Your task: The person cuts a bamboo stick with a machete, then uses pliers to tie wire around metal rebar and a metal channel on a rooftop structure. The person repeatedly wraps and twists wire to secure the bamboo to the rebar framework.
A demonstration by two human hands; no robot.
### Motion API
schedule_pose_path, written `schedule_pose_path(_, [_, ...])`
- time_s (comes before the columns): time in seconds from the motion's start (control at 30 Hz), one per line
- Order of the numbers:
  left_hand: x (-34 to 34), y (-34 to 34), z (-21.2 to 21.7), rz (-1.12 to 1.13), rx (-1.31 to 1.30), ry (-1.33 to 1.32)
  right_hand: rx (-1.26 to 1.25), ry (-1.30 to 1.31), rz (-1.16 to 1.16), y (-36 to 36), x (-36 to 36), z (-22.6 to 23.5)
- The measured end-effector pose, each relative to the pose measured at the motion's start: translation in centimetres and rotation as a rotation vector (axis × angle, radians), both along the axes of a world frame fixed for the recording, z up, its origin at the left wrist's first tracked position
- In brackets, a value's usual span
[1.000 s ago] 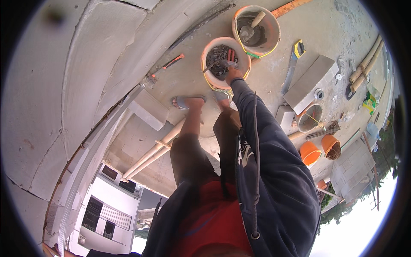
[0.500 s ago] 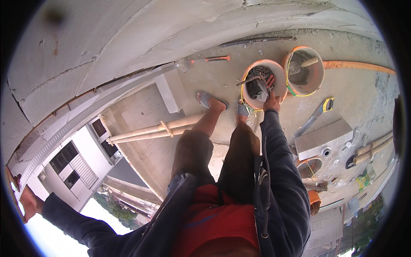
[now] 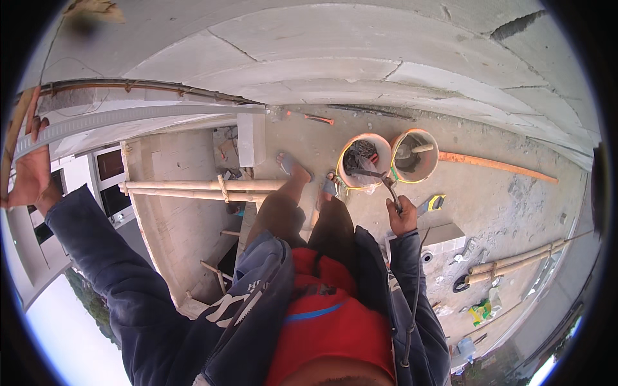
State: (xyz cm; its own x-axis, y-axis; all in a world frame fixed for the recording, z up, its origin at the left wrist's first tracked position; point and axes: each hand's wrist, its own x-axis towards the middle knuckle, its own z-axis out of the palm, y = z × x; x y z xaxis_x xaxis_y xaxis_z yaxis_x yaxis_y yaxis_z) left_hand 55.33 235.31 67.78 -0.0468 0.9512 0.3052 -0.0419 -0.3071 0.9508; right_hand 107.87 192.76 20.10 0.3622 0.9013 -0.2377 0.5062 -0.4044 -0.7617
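head view: right hand (image 3: 403,220) wraps a metal tool (image 3: 390,184) at the filled bucket (image 3: 382,152), whose rim might snag it if dragged low; left hand (image 3: 33,170), grip unclear, is at the strip (image 3: 129,115) left of that bucket.

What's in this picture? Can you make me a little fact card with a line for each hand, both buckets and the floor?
Right hand: gripping a dark metal tool
Left hand: by the slotted grey strip; grip unclear
Left bucket: dark clutter, something red
Right bucket: trowel
Floor: yellow-handled handsaw
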Motion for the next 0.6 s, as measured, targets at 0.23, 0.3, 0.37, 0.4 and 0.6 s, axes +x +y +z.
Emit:
schedule_pose_path(0.23, [-5.3,2.5,-1.4,-0.316,-0.018,-0.282,-0.627,0.21,0.658,7.0,2.5,27.0])
schedule_pose_path(0.3, [-3.1,1.9,-0.7,-0.313,0.023,-0.397,-0.537,0.436,0.921,7.3,1.0,23.3])
schedule_pose_path(0.37, [-2.1,1.4,0.2,-0.369,0.148,-0.38,-0.645,0.585,0.982,8.7,-3.2,19.5])
schedule_pose_path(0.4, [-3.8,2.9,-0.5,-0.43,0.206,-0.276,-0.642,0.647,1.007,9.0,-5.9,17.6])
schedule_pose_path(0.6, [-6.4,4.1,-0.7,-0.504,0.298,-0.032,-0.591,0.781,0.895,13.3,-11.7,15.2])
